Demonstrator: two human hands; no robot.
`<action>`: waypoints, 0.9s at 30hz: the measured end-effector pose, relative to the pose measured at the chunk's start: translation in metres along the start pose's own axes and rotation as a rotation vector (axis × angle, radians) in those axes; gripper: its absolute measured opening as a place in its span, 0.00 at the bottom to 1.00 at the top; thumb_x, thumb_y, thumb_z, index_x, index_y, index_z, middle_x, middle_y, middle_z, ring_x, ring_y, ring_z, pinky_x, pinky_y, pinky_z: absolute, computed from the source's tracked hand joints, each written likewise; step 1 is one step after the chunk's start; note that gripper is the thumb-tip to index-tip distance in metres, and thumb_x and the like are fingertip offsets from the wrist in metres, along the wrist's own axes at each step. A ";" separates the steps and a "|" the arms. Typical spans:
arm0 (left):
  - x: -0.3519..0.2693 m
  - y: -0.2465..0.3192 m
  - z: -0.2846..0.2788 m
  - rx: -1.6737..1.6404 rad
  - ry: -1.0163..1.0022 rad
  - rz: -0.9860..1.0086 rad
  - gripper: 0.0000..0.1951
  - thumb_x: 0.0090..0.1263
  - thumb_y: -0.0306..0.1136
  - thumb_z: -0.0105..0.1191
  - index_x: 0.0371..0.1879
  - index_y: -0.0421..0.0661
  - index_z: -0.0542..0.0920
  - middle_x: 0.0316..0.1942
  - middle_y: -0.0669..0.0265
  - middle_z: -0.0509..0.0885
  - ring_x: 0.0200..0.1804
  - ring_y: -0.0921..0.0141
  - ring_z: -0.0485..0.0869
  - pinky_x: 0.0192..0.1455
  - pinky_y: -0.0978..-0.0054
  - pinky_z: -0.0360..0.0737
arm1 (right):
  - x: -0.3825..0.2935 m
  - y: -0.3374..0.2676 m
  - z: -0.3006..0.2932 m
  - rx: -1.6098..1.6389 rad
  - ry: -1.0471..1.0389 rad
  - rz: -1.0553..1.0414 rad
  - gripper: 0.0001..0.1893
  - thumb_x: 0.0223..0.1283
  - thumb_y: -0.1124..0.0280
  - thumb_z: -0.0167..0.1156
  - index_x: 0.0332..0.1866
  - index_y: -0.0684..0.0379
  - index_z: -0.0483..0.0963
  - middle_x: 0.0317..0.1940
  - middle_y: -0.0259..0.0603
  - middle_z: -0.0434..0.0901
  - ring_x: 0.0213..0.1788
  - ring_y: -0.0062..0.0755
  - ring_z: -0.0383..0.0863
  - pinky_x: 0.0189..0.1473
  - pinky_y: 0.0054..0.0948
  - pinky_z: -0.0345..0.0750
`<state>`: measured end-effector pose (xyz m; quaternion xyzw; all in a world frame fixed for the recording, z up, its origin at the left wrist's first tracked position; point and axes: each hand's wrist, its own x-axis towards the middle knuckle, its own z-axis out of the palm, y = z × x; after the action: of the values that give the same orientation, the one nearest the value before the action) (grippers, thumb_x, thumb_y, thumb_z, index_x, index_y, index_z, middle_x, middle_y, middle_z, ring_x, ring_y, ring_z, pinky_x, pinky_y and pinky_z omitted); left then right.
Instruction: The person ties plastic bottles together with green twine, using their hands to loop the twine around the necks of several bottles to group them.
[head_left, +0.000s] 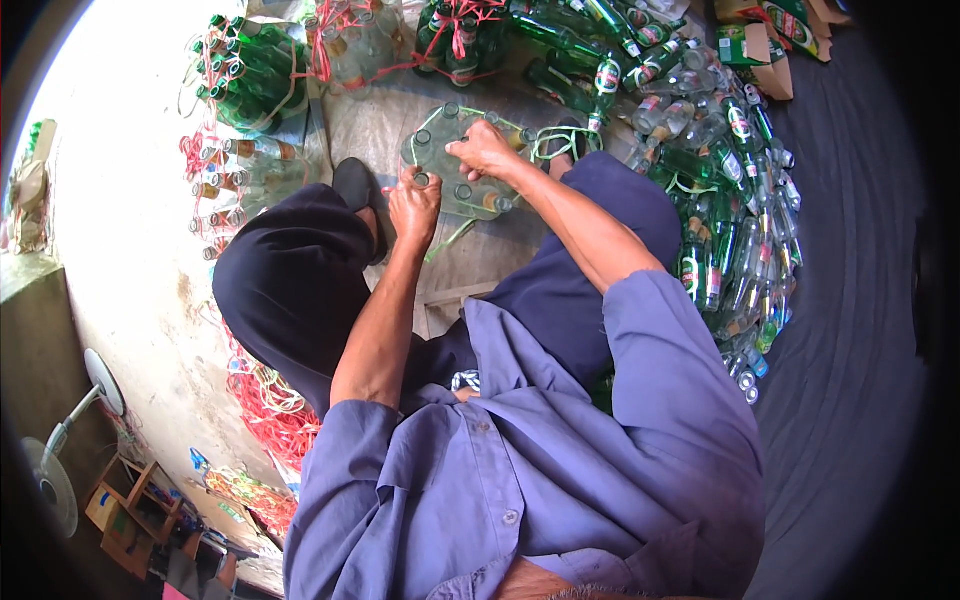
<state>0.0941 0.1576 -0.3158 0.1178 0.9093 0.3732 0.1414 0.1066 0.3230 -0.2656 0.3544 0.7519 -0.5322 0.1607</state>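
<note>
Several clear glass bottles (442, 156) stand upright in a cluster on the floor between my feet. A light green plastic strap (514, 121) runs around their necks, with loops trailing off to the right and a tail hanging toward me. My left hand (415, 208) is at the near left of the cluster, fingers curled around the neck of one bottle. Above the middle of the cluster, my right hand (484, 152) has its fingers bent and its thumb side toward the left; whether it pinches the strap cannot be told.
Tied bundles of green bottles (262, 75) and clear bottles (255, 176) stand at the left, more at the back. A large heap of loose bottles (720, 172) lies at the right, below torn cartons (757, 52). Red plastic straps (277, 420) are piled at the lower left, near electric fans (51, 480).
</note>
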 end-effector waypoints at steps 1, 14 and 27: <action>0.000 0.001 -0.001 -0.001 0.001 0.003 0.20 0.61 0.43 0.54 0.44 0.38 0.80 0.31 0.44 0.83 0.39 0.51 0.84 0.45 0.59 0.78 | 0.003 0.003 0.000 0.000 0.002 -0.002 0.17 0.54 0.66 0.61 0.30 0.76 0.74 0.19 0.48 0.79 0.14 0.31 0.78 0.16 0.27 0.76; 0.007 -0.014 0.005 0.046 0.007 0.061 0.20 0.61 0.43 0.54 0.44 0.39 0.81 0.24 0.47 0.82 0.32 0.55 0.85 0.38 0.62 0.78 | -0.047 -0.023 -0.021 -0.819 0.158 -0.438 0.10 0.47 0.70 0.57 0.33 0.62 0.81 0.35 0.54 0.83 0.42 0.51 0.83 0.43 0.46 0.79; 0.013 -0.041 0.013 0.140 0.094 0.447 0.19 0.62 0.42 0.52 0.41 0.38 0.81 0.30 0.45 0.83 0.34 0.50 0.83 0.39 0.58 0.77 | -0.141 -0.062 -0.022 -0.384 0.430 -0.867 0.17 0.53 0.59 0.63 0.33 0.64 0.72 0.25 0.51 0.78 0.30 0.51 0.81 0.34 0.42 0.78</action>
<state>0.0824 0.1416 -0.3563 0.3082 0.8899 0.3362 0.0041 0.1638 0.2807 -0.1272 0.0758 0.9297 -0.3177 -0.1705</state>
